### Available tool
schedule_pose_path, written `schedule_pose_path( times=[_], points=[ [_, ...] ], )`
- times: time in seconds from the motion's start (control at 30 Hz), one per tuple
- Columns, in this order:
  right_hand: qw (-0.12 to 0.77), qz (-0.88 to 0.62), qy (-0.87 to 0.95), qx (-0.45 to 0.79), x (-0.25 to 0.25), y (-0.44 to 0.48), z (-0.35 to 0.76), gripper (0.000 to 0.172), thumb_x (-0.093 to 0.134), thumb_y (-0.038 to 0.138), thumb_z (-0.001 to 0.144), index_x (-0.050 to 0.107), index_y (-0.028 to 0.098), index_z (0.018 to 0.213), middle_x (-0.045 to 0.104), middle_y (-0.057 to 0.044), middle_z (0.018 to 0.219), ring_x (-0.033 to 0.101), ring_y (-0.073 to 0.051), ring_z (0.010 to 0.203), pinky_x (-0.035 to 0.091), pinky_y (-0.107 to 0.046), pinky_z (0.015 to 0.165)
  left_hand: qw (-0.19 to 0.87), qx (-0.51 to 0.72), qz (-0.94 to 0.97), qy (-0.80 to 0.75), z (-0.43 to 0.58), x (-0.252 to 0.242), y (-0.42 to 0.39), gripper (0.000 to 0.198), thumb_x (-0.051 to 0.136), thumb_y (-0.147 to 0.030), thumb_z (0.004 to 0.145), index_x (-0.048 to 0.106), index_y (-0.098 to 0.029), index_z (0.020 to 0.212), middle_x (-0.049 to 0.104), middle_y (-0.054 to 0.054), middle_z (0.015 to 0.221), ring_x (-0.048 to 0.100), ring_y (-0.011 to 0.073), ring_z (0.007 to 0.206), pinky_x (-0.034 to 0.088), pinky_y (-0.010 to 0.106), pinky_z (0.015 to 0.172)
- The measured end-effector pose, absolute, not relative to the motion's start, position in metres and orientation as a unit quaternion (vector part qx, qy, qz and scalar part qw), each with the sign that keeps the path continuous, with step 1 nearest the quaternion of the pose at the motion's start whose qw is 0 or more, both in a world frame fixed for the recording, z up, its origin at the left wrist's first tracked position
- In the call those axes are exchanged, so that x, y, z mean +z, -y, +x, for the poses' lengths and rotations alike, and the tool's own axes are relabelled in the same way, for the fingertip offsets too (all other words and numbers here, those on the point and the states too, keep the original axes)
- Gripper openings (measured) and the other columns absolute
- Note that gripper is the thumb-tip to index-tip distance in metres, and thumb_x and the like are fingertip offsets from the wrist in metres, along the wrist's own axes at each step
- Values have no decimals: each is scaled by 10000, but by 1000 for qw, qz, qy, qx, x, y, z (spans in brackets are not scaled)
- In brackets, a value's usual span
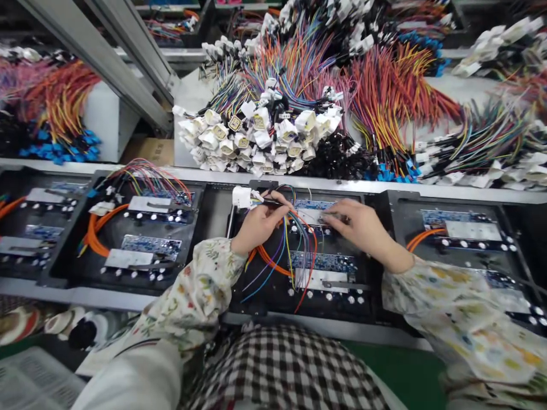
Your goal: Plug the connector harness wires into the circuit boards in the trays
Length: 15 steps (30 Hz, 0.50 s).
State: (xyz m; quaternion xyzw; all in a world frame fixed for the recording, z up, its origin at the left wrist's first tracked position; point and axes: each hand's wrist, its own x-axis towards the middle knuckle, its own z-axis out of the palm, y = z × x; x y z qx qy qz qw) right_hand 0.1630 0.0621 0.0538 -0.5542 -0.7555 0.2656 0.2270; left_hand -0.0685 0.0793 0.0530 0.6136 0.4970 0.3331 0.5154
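A black tray (pixel 265 296) with blue circuit boards lies in front of me on the conveyor. My left hand (pixel 260 222) is closed on a bundle of coloured wires (pixel 294 245) that ends in a white connector (pixel 241 197) at the tray's upper left. The wires loop down over the tray, with orange ones below. My right hand (pixel 359 225) rests on the upper circuit board (pixel 314 206), fingers pressed together on its white label plate; what they pinch is too small to make out.
Similar black trays sit left (pixel 137 239) and right (pixel 461 233); the left one holds an orange cable loop. Behind the rail lie heaps of wire harnesses with white connectors (pixel 260 139) and red-orange wires (pixel 393 91). A metal frame strut (pixel 106 62) slants at upper left.
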Motion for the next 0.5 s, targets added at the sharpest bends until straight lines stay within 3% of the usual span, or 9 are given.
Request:
schedule_pose_path(
  times=[0.07,0.17,0.23,0.33,0.43,0.5],
  points=[
    [258,-564,704,345,68,-59,160,285,606,409,797,688,170,930,615,-30,755,494,-117,590,425,-279,577,549,348,608,-456,-65,51,-84,206,521,-387,858,557,-185,836,618,25,824,575,107,604,475,238,594],
    [241,-545,657,462,85,-57,155,285,605,445,784,674,169,784,573,3,656,452,-92,555,372,-251,525,591,388,576,-411,-58,51,-89,177,548,-355,851,526,-180,865,604,12,810,561,87,612,473,214,611],
    [231,-551,637,487,89,-58,158,274,610,425,778,656,168,694,572,7,622,456,-83,555,367,-243,522,607,408,552,-402,-56,51,-91,161,578,-319,838,520,-169,837,597,3,782,567,83,660,472,194,652],
    [205,-580,577,538,89,-56,174,254,647,420,746,660,169,712,544,30,536,441,-63,463,356,-222,444,605,407,538,-423,-60,50,-95,176,594,-322,836,520,-163,814,587,-3,775,573,78,699,472,169,655],
    [132,-581,477,646,84,-55,184,296,672,459,712,619,171,753,542,36,475,487,-86,391,411,-230,391,606,393,514,-463,-65,45,-98,221,598,-382,836,520,-178,867,604,6,830,602,97,716,496,175,603],
    [135,-574,437,679,79,-59,179,322,682,477,695,575,179,752,571,22,490,544,-117,407,461,-253,398,587,383,516,-493,-66,42,-101,238,601,-408,831,540,-184,881,633,24,842,629,127,726,513,197,575]
  ],
)
